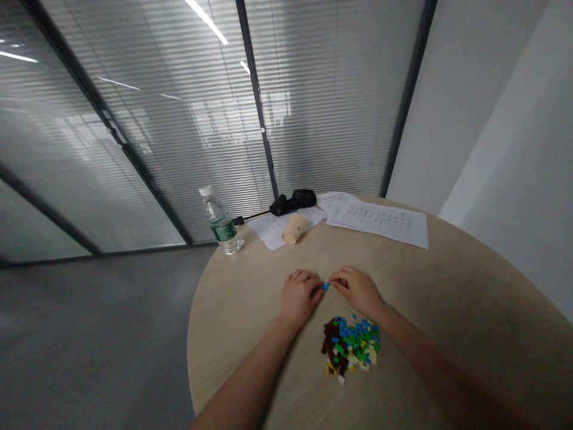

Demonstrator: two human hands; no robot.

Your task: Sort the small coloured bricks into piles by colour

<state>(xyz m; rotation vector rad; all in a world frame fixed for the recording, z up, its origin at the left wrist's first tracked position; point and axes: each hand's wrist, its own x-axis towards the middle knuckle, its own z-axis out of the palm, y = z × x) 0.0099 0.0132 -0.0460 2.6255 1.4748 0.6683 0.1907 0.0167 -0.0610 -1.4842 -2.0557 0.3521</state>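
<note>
Between my two hands, above the round table, are small blue building bricks (326, 286). My left hand (301, 297) is closed, its thumb and fingertips pinching the bricks from the left. From the right, my right hand (358, 289) meets them with its thumb and forefinger pressed together at their edge. How many bricks are joined there is too small to tell. Just below my hands lies a loose pile of small building bricks (356, 343) in blue, green, brown, yellow, cream and white.
A capped water bottle (224, 230) stands at the table's far left edge. Near it a paper cup (295, 229) lies on its side on a sheet. A black folded umbrella (295, 202) and printed papers (380, 222) lie along the back of the wooden table (242, 322).
</note>
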